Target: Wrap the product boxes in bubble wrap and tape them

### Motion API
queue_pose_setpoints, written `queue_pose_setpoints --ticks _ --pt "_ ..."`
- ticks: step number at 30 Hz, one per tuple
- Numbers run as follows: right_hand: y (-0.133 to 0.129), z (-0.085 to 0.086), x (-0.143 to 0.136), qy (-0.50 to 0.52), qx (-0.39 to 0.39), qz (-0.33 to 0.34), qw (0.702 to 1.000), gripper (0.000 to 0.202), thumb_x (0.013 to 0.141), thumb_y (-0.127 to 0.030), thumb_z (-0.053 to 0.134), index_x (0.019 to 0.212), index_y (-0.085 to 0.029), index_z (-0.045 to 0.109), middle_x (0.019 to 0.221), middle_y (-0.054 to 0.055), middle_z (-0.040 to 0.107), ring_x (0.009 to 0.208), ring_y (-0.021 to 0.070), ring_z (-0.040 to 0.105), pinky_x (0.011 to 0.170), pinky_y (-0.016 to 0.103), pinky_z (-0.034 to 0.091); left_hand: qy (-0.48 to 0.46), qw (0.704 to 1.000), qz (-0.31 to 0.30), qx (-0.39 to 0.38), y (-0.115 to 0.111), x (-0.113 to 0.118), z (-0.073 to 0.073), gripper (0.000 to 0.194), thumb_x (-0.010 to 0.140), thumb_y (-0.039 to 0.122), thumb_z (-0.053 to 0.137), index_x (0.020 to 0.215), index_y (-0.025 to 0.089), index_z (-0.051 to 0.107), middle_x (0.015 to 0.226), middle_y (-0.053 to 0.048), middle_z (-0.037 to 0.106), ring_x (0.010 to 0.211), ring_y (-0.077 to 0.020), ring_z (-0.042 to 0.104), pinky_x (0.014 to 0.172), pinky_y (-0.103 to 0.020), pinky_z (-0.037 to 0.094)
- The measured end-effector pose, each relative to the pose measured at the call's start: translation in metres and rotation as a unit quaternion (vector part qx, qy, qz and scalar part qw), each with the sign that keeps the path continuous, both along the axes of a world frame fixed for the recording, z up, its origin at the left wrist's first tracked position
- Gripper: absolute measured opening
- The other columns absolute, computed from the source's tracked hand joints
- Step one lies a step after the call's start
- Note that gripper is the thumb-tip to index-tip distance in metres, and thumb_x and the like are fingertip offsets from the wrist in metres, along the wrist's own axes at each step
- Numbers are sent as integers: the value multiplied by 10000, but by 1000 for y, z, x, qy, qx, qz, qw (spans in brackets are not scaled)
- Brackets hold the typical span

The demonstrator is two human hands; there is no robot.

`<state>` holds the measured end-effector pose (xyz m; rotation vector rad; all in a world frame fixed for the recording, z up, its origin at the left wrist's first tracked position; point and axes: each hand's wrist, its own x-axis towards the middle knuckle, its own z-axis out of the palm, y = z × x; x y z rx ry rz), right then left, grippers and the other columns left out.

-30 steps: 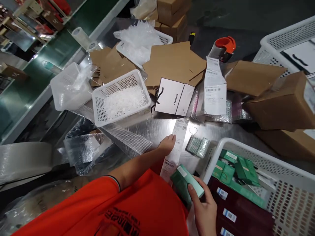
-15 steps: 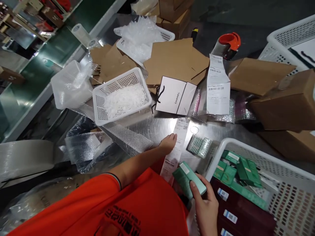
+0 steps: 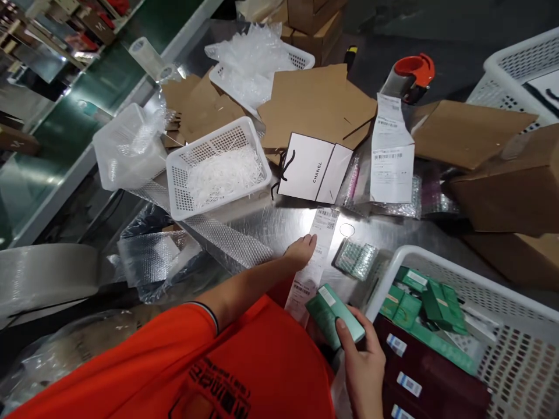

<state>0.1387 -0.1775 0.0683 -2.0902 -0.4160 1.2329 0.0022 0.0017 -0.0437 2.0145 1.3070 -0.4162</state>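
Note:
My right hand [image 3: 364,364] is closed around a small green box [image 3: 334,311] with a white label on its top face, thumb across the near side. My left hand [image 3: 301,251] rests on the left edge of a long printed paper label strip [image 3: 322,247], its fingers low against the paper and partly hidden. This strip lies on the metal table [image 3: 253,220] and runs down towards my body. Just right of it sits a bubble-wrapped green pack [image 3: 356,258], touched by neither hand.
At the right, a white basket [image 3: 406,250] holds green boxes [image 3: 441,305] and dark red boxes [image 3: 430,372]. Ahead are a white CHANEL bag [image 3: 305,166], a basket of shredded paper [image 3: 262,157], cardboard [image 3: 318,105], a tape dispenser [image 3: 410,75] and another label sheet [image 3: 392,169].
The view has shifted slightly, so the background sits a little further right. Both hands keep nearly the same places, the right still holding the green box.

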Motion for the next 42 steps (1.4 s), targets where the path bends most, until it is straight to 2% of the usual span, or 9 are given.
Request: queue_pose_setpoints --ticks 5,9,12,15,18,26,31,34,42 --pt "1 3 0 -27 46 -2 999 622 616 -664 747 992 -169 731 954 93 745 849 267 663 691 330 528 -24 999 8 -48 10 -10 12 1034 680 46 753 1576 90 239 1489 -232 440 1323 -343 501 1085 -401 444" --pt "-1 11 -2 -38 108 -2 993 491 687 -589 723 965 -184 735 922 80 752 769 230 659 659 316 528 -183 961 176 -109 -2 -20 39 816 748 225 744 1491 144 418 1413 -159 516 1272 -299 527 1081 -389 432" --pt "-5 14 -6 -50 135 -7 990 438 723 -541 708 971 -182 738 916 87 754 720 210 656 611 298 521 -311 829 342 -316 -32 -23 69 613 881 524 598 1406 219 518 1286 -104 601 1083 -245 628 926 -369 507" --pt "-11 16 -8 -60 172 15 983 385 753 -486 697 997 -190 734 967 90 754 807 224 683 689 314 551 -338 645 339 -596 -64 -24 96 689 855 724 537 1304 206 604 1145 -104 685 1000 -272 674 830 -391 536" --pt "-19 20 -5 -72 203 74 974 301 782 -416 671 995 -211 725 944 67 746 821 220 686 740 327 561 -304 556 358 -686 -85 -23 108 670 801 713 633 1161 150 671 981 -97 730 900 -270 694 767 -384 549" --pt "-34 30 5 -94 225 161 956 304 844 -430 631 1057 -227 710 954 55 725 839 209 687 714 292 554 -302 582 445 -609 -109 -16 116 490 582 380 913 943 136 689 864 -65 748 728 -209 697 661 -329 576" --pt "-25 25 86 -240 236 177 925 370 890 -508 585 1092 -232 728 1033 82 725 915 234 666 816 344 533 -322 600 444 -583 -115 -19 120 422 650 344 856 957 106 691 860 -105 756 709 -228 709 639 -340 583" --pt "-9 0 173 -428 153 77 887 437 910 -497 482 1036 -154 721 1052 155 702 879 258 625 862 418 491 -348 599 471 -546 -116 -29 122 359 656 280 854 925 105 693 851 -105 759 750 -227 724 727 -349 596" --pt "19 -89 273 -368 -27 307 877 134 758 -273 602 746 -195 710 846 154 692 622 218 555 641 405 362 -369 571 521 -516 -130 -45 124 346 610 258 869 873 104 704 800 -83 754 713 -192 703 707 -308 572"
